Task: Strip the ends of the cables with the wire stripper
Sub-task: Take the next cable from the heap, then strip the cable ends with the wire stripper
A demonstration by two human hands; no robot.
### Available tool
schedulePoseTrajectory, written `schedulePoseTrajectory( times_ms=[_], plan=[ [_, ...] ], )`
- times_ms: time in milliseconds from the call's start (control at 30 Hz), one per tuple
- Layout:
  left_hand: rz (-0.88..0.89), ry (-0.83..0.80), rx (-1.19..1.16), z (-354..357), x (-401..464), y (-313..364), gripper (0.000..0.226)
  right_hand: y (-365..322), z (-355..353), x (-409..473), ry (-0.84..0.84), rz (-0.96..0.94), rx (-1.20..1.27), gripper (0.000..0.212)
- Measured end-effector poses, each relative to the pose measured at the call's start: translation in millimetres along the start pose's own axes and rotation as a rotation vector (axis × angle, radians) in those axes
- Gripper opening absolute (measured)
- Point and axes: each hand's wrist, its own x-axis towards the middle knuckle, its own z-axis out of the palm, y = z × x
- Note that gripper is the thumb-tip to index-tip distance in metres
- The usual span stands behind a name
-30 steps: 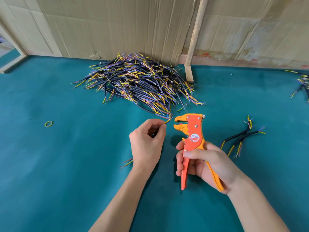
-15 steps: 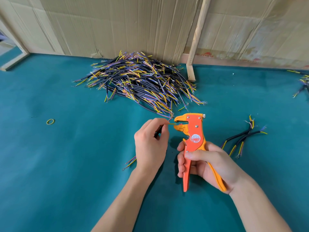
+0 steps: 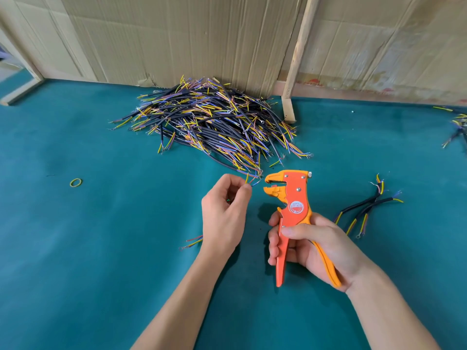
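Note:
My right hand point(image 3: 312, 245) grips the handles of an orange and yellow wire stripper point(image 3: 293, 205), held upright with its jaws parted and facing left. My left hand point(image 3: 223, 215) pinches one black cable point(image 3: 252, 181); its yellow, red and blue wire ends stick out of my fingers just left of the jaws, a small gap apart. The cable's other end point(image 3: 192, 243) shows below my left wrist. A big pile of black cables point(image 3: 214, 122) with coloured ends lies behind, against the cardboard wall.
A few cables point(image 3: 366, 208) lie on the teal mat point(image 3: 101, 248) right of the stripper. More cables point(image 3: 457, 127) sit at the right edge. A yellow rubber band point(image 3: 75, 182) lies far left. A wooden post point(image 3: 295, 59) leans on the cardboard wall point(image 3: 177, 34).
My left hand brought the cable's wire ends toward the stripper jaws, reaching them half a second ago; now they sit slightly back from the jaws. My right hand has kept the stripper nearly still.

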Motion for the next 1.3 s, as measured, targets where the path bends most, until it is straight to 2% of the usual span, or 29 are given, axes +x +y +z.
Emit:
schedulePoseTrajectory(
  times_ms=[167, 400, 500, 633, 733, 867, 1033, 1133, 1300],
  plan=[
    [-0.045, -0.057, -0.072, -2, 3, 1, 0.016, 0, 0, -1, -0.011, -0.005, 0.000, 0.033],
    [-0.011, -0.129, -0.060, -6, 3, 1, 0.029, 1, -1, 0, -0.013, -0.014, 0.007, 0.037],
    [-0.043, -0.153, -0.064, -7, 5, 2, 0.025, 5, 3, 7, 0.065, -0.135, 0.061, 0.037],
    [-0.050, -0.194, -0.090, -6, 4, 0, 0.007, 5, 7, 15, 0.089, -0.306, 0.150, 0.031],
    [-0.040, -0.205, -0.081, -6, 5, 0, 0.011, 8, 8, 17, 0.135, -0.345, 0.100, 0.030],
    [0.042, -0.237, 0.017, -2, 4, -1, 0.027, 10, 6, 19, 0.188, -0.362, 0.068, 0.036],
    [0.068, -0.297, 0.167, -7, 1, 0, 0.035, 10, 5, 18, 0.227, -0.391, 0.044, 0.031],
    [0.077, -0.370, 0.219, -14, 2, 2, 0.027, 10, 5, 20, 0.240, -0.405, 0.034, 0.033],
    [0.207, -0.434, 0.377, -19, 6, 2, 0.010, 7, 7, 21, 0.246, -0.420, 0.075, 0.041]
  ],
)
